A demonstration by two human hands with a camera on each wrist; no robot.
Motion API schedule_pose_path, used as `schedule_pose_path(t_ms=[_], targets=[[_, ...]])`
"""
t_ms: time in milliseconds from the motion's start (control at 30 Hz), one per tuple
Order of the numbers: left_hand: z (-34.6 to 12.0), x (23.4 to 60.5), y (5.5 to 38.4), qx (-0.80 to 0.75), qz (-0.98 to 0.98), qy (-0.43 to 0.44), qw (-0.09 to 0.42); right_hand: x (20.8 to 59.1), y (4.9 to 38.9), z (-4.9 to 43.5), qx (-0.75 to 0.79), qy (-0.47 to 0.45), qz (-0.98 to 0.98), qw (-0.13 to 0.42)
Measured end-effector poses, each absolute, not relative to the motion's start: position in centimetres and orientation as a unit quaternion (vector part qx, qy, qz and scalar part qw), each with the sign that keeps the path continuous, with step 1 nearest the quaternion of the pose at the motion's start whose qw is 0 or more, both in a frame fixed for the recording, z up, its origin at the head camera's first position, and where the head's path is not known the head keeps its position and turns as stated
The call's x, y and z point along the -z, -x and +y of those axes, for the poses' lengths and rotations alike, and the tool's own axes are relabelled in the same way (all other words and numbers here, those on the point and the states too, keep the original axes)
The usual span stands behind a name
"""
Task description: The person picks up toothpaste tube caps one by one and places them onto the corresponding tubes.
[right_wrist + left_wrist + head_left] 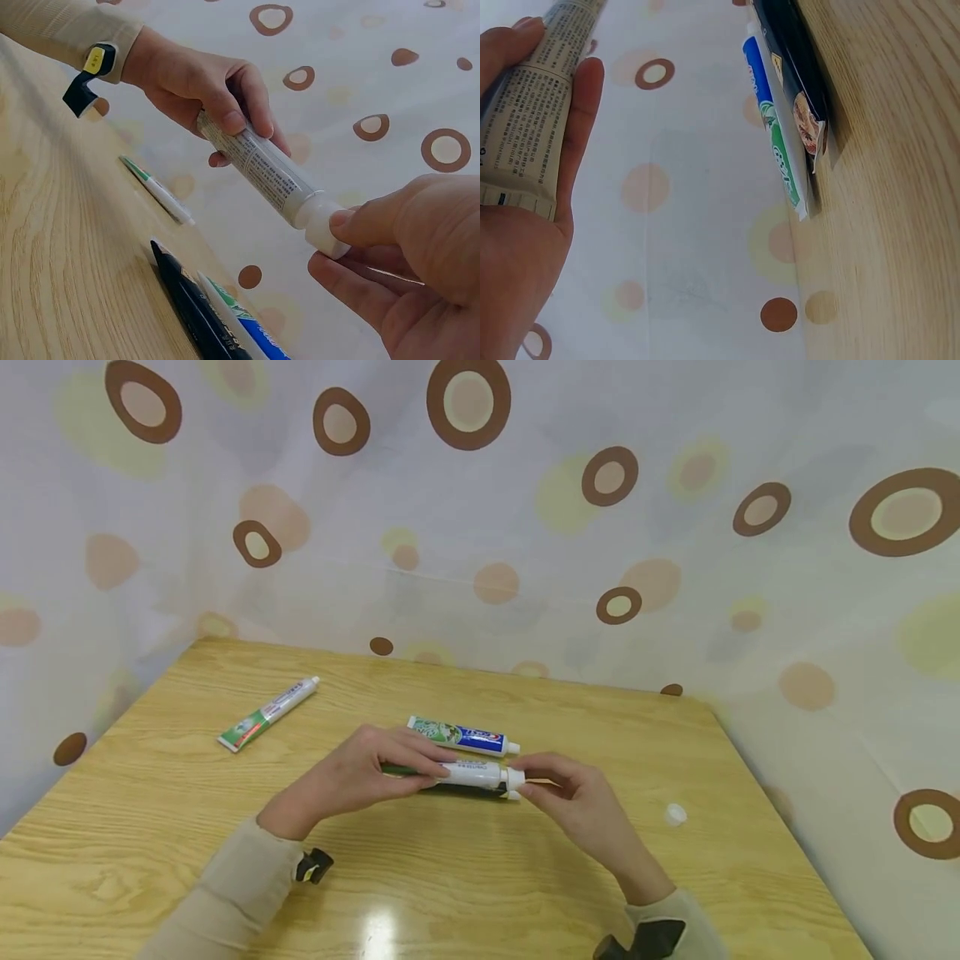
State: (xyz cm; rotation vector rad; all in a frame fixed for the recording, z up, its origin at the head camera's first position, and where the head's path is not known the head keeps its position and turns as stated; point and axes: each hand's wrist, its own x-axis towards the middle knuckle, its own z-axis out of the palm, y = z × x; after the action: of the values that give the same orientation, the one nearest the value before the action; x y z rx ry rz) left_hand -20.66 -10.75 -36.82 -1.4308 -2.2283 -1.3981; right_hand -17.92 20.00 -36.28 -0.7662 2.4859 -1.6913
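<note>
A white toothpaste tube (472, 774) is held up off the table between both hands. My left hand (360, 772) grips its body, thumb on one side and fingers on the other. Lines of small print cover the side of the tube (262, 171) that faces the right wrist camera. At the other end, my right hand (581, 797) pinches the white cap (324, 231) between thumb and fingers. Beyond and below the held tube lie a blue and green toothpaste tube (459, 737) and a black tube (791, 56), side by side.
Farther left on the wooden table (420, 877) lies a white and green toothpaste tube (268, 714), set at a slant. A small white cap (676, 814) sits to the right of my right hand. Patterned cloth (480, 527) hangs behind the table.
</note>
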Motion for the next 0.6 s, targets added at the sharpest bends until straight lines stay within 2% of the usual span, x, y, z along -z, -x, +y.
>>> schedule_pose_path(t_ms=[167, 600], targets=[[-10.7, 36.63, 20.61, 0.472, -0.744, 0.469, 0.056, 36.27, 17.96, 19.84, 0.54, 0.238, 0.807, 0.026], [-10.51, 36.66, 20.29, 0.489, -0.743, 0.455, 0.041, 36.29, 18.02, 19.68, 0.575, 0.223, 0.781, 0.096]])
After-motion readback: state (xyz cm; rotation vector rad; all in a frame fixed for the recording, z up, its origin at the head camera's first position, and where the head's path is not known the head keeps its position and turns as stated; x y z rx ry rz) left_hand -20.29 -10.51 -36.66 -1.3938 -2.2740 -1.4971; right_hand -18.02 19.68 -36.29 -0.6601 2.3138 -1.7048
